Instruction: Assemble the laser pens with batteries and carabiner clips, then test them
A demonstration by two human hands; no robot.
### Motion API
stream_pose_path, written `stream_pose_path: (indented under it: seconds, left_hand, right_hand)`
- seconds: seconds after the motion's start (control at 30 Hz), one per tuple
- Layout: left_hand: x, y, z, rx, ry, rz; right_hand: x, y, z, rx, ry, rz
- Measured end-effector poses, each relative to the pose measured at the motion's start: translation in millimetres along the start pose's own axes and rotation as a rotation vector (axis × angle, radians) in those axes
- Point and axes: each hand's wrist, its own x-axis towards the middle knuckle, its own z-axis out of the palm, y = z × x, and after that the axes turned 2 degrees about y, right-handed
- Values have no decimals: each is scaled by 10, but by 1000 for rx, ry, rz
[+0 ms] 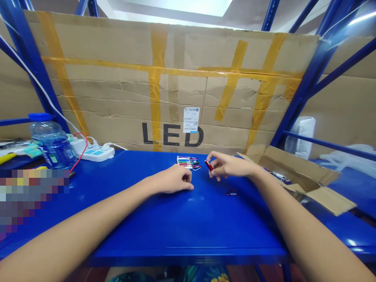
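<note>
A small red metal tube, which looks like a keychain flashlight, is pinched between the thumb and fingers of my right hand above the blue table. My left hand rests on the table in a loose fist, and nothing shows in it. Just beyond its knuckles lies a row of several similar flashlights in purple, green, silver and red, with clips at their right ends. A red carabiner clip lies alone on the table, below my right hand.
An open cardboard box with more shiny items stands at right, beside my right forearm. On the left are a blue-capped bottle and a white power strip with cables. A large taped cardboard sheet closes off the back.
</note>
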Motion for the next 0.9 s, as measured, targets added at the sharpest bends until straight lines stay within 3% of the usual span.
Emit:
stream_pose_path:
  seconds: [0.13,0.2,0.33,0.6,0.9]
  left_hand:
    - [113,-94,63,132,179,116]
    - [186,-177,104,209,215,146]
    - [296,-259,180,291,229,122]
    - [344,-230,258,382,253,51]
    - [332,-225,228,333,221,49]
  right_hand:
    - [137,58,100,10,145,-47]
    - [184,38,173,-37,169,-67]
    - [220,28,241,-66,195,-81]
    - [205,10,249,-64,151,-87]
    - [210,51,253,-41,103,-98]
